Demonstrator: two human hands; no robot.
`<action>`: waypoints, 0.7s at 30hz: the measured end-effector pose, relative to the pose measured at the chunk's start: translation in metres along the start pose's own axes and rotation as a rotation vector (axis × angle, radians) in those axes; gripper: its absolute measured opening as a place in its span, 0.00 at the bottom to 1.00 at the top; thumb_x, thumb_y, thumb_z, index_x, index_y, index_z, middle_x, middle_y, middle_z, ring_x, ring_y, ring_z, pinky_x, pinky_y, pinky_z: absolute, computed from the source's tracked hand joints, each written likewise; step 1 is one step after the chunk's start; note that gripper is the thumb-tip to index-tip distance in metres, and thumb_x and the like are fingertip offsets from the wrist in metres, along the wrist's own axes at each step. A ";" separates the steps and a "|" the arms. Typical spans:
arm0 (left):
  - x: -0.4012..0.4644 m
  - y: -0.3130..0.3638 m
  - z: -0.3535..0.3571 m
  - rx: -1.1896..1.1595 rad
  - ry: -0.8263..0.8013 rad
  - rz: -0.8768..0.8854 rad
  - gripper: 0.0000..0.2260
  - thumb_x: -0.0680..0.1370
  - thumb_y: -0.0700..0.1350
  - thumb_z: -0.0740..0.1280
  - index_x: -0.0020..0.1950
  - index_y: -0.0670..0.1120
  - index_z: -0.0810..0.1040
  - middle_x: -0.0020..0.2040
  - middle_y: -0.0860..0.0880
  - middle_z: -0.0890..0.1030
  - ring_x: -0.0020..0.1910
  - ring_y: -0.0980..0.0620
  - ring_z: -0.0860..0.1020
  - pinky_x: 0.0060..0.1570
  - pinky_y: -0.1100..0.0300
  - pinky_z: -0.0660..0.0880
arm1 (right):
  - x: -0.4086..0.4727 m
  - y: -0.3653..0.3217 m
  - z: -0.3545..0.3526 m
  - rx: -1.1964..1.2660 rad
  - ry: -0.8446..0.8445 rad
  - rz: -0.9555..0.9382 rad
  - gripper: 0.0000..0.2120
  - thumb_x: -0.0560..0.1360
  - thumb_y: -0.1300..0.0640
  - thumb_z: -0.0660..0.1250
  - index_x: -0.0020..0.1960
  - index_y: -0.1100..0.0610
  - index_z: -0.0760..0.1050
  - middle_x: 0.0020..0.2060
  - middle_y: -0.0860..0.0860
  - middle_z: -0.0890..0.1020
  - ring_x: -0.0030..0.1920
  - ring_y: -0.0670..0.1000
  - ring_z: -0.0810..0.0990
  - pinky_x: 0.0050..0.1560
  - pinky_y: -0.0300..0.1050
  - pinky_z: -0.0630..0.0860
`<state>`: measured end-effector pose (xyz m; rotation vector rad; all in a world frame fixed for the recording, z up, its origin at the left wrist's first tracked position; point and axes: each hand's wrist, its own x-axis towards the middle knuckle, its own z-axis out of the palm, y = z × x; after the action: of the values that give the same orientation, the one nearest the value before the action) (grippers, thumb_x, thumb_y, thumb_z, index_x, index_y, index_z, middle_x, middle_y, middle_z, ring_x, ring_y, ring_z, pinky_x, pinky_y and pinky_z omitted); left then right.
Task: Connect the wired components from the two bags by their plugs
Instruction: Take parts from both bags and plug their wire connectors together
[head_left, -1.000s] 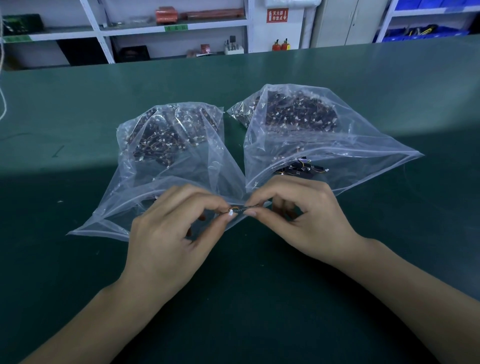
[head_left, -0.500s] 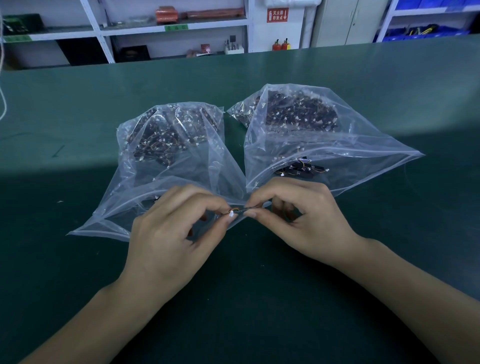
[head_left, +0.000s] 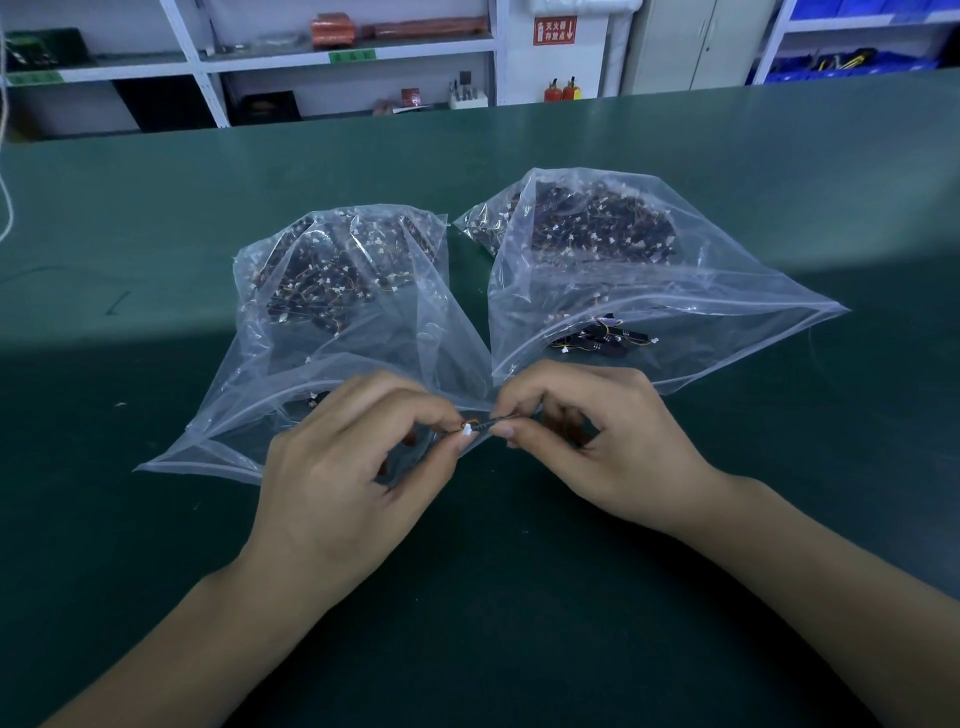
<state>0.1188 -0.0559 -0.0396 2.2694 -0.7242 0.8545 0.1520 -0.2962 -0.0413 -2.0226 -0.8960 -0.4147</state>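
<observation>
Green worktop (head_left: 727, 182) carries two clear bags, left bag (head_left: 332, 332) and right bag (head_left: 623, 291), mouths toward the person. Just before them, left hand (head_left: 353, 467) and right hand (head_left: 597, 441) each pinch the small white plug (head_left: 466, 429) and wire between their fingertips. Bare worktop lies nearer the person.

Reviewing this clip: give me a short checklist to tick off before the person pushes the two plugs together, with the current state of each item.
1. Left hand pinches the small white plug: ok.
2. Right hand pinches the thin dark wired piece meeting that plug: ok.
3. Plugs lined up end to end: cannot tell, too small.
4. Plugs already seated: cannot tell.
5. Both clear plastic bags, left and right, lie open toward the hands on the green table: ok.
6. Loose black components at the right bag's mouth, within reach: ok.
</observation>
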 end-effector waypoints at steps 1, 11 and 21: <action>0.000 0.001 0.000 -0.007 -0.004 -0.001 0.07 0.83 0.49 0.73 0.49 0.47 0.86 0.47 0.58 0.81 0.45 0.58 0.77 0.37 0.56 0.76 | 0.000 0.002 -0.001 -0.005 -0.015 0.005 0.02 0.81 0.57 0.74 0.50 0.53 0.81 0.38 0.40 0.78 0.31 0.49 0.72 0.36 0.31 0.65; 0.001 0.000 -0.005 0.065 -0.134 -0.128 0.25 0.86 0.58 0.62 0.34 0.46 0.75 0.31 0.55 0.72 0.32 0.53 0.73 0.32 0.49 0.72 | 0.007 0.041 -0.036 -0.286 0.155 0.072 0.03 0.79 0.57 0.76 0.52 0.54 0.88 0.42 0.35 0.82 0.36 0.39 0.77 0.41 0.30 0.70; 0.007 -0.004 -0.015 0.270 -0.118 -0.017 0.27 0.88 0.55 0.60 0.29 0.47 0.71 0.26 0.53 0.69 0.26 0.50 0.72 0.24 0.52 0.70 | 0.003 0.059 -0.043 -0.516 0.231 0.479 0.05 0.80 0.49 0.73 0.54 0.42 0.86 0.37 0.37 0.80 0.39 0.45 0.78 0.43 0.45 0.74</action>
<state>0.1203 -0.0450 -0.0271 2.5801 -0.6738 0.8599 0.1983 -0.3523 -0.0491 -2.4978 -0.1460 -0.6349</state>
